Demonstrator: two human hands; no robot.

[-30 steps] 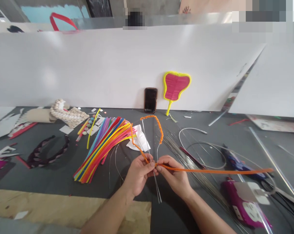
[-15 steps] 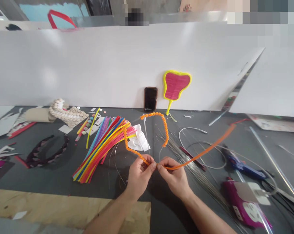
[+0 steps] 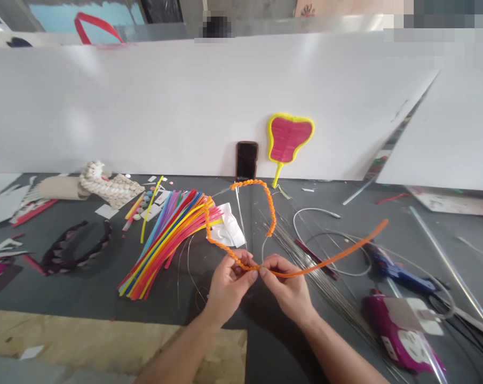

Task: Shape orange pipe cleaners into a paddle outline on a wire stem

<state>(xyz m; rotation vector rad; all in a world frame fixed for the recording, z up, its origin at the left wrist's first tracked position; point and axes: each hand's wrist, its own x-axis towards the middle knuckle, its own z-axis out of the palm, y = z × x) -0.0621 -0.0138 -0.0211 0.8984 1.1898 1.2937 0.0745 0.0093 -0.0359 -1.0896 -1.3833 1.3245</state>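
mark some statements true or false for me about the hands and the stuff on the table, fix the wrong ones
1. The left hand pinches the orange-wrapped wire frame, and the right hand pinches the orange strip. True.
2. The orange wrapping covers the whole frame. False: bare wire shows just above the right hand.
3. The phone stands upright, left of the yellow-edged fan. True.
4. The fan lies flat on the table. False: it is upright against the white board.
5. The bundle of coloured strips lies to the right of both hands. False: it lies to their left.
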